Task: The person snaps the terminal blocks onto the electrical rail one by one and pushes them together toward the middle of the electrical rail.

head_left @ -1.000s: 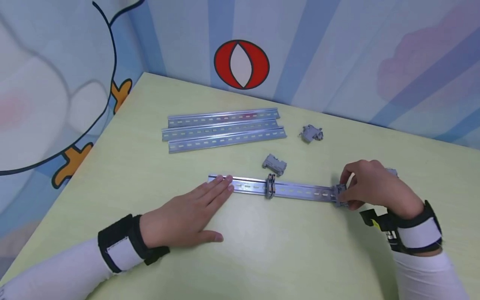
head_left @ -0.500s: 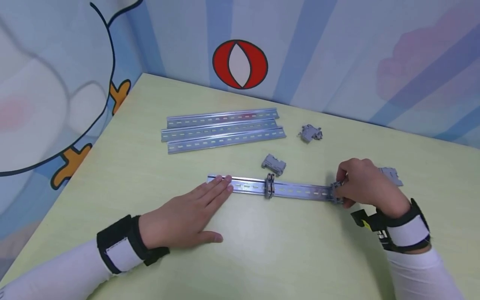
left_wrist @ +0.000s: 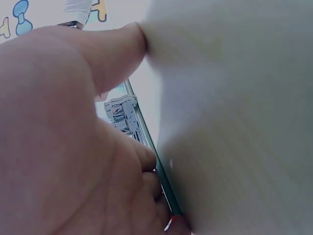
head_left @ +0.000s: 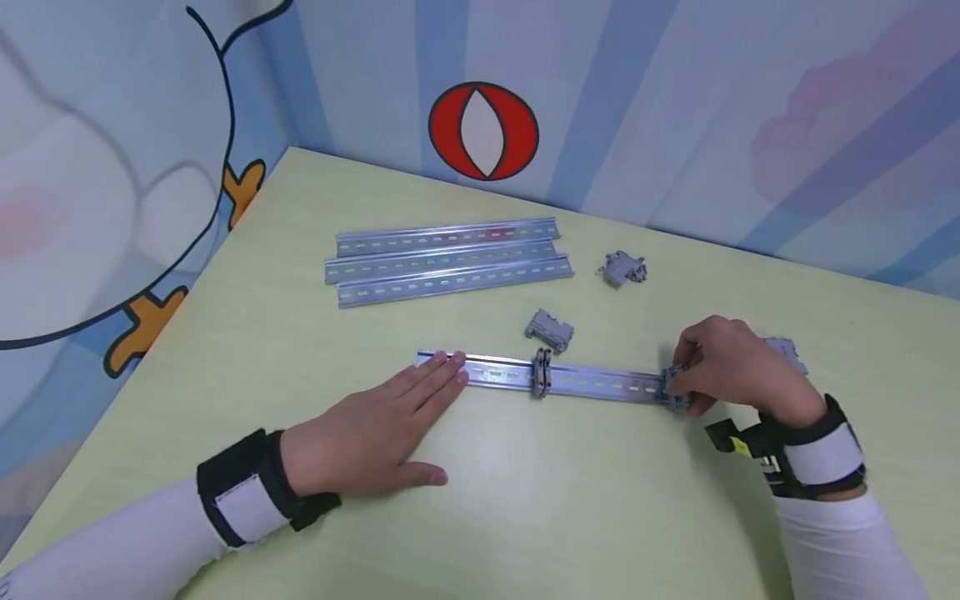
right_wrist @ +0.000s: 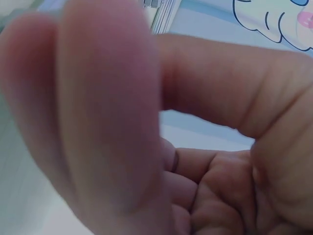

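Flat on the table, my left hand [head_left: 367, 442] rests its straight fingertips on the left end of a slotted metal DIN rail [head_left: 600, 383]. My right hand [head_left: 738, 371] pinches a grey terminal block [head_left: 672, 390] at the rail's right end. The fingers cover part of that block, so how it sits on the rail cannot be made out. Near the rail's middle, grey terminal blocks [head_left: 542, 373] stand upright across it. In the left wrist view a grey block [left_wrist: 123, 115] shows on the rail beyond the palm. Fingers fill most of the right wrist view and hide the block.
Three more DIN rails [head_left: 450, 269] lie side by side farther back. Loose grey terminal blocks lie behind the rail: one block [head_left: 550, 330] near its middle, another block [head_left: 623, 268] farther back, and a partly hidden block [head_left: 786, 353] beyond my right hand. A printed wall [head_left: 645, 108] borders the table.
My right hand has shifted slightly left with the terminal block, towards the rail, uncovering more of the loose block behind it. My left hand has stayed put.
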### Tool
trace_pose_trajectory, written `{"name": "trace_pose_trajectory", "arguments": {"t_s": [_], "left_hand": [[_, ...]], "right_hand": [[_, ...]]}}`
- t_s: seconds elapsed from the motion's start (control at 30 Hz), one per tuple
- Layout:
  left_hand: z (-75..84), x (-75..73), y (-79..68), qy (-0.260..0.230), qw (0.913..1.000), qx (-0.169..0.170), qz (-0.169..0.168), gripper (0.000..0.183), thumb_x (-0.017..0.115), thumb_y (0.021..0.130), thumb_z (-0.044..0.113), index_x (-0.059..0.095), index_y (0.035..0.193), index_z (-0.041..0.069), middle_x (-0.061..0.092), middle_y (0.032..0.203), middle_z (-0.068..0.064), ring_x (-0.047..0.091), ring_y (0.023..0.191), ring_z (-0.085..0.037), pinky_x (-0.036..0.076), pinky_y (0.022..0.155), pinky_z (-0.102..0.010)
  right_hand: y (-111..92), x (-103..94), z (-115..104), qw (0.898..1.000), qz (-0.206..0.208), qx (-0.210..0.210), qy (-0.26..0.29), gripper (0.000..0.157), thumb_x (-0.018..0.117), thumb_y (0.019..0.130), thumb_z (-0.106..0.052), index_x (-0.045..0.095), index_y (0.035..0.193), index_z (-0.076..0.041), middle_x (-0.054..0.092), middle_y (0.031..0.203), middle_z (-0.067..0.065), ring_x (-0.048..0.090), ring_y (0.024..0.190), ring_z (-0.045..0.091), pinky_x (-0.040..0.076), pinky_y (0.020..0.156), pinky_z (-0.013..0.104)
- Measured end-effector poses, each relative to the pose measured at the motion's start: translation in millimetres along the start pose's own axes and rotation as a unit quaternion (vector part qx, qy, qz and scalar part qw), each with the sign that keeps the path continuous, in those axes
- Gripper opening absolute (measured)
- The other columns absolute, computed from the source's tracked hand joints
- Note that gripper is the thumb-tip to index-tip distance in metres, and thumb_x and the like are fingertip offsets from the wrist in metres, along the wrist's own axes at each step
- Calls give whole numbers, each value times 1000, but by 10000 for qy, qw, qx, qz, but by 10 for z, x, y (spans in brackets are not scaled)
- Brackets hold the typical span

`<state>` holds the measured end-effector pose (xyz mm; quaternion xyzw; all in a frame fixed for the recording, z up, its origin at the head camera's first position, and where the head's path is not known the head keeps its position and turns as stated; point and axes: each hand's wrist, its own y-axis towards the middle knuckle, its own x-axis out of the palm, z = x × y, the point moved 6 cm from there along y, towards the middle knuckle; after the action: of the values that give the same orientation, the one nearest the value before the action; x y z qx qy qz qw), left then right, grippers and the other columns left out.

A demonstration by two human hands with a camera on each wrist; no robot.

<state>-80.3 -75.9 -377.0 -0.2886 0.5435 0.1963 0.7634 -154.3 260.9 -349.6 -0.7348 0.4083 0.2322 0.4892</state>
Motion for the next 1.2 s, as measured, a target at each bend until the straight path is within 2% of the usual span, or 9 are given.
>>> {"name": "trace_pose_trajectory", "arguments": {"t_s": [0.27,0.47,0.63,0.77,0.97,1.2], "left_hand": [[0,11,11,-77,10000,-8,-4,97,55,90,62,15,157,6,7,167,-12,7,153,-27,20,123,-44],[3,31,13,-95,9999,-49,-94,98,55,89,62,14,158,6,6,167,-11,6,153,-26,20,123,-43],[13,45,12,-102,9999,-32,-129,98,55,89,63,13,158,7,6,167,-10,6,153,-25,20,123,-43],[18,29,-4,-98,9999,6,-50,97,55,90,62,15,157,5,7,167,-12,7,153,-26,21,122,-44],[0,29,4,-62,9999,-91,-116,98,54,89,64,13,158,8,5,167,-9,5,153,-24,19,123,-42],[-16,23,17,-50,9998,-99,-147,98,54,89,64,12,158,9,3,168,-8,3,153,-24,19,123,-42]], "right_hand": [[49,-10,22,10000,-46,-58,43,20,69,83,-11,67,95,4,74,77,12,72,55,15,57,58,29],[22,-19,82,9993,-280,-105,224,29,72,86,-20,68,102,3,76,83,9,74,62,15,60,63,30],[-111,-110,155,9946,-646,-352,738,40,71,89,-28,66,117,2,79,90,9,77,76,19,62,69,30],[-149,-168,177,9902,-864,-700,840,50,73,88,-25,59,128,2,80,93,9,77,82,20,60,73,27],[-62,-115,244,9827,-1137,-788,1234,49,74,86,-21,58,124,5,79,92,15,77,82,24,61,74,29],[-30,-73,239,9769,-1160,-852,1578,42,74,86,-16,56,115,9,78,93,18,77,82,27,62,76,31]]}}
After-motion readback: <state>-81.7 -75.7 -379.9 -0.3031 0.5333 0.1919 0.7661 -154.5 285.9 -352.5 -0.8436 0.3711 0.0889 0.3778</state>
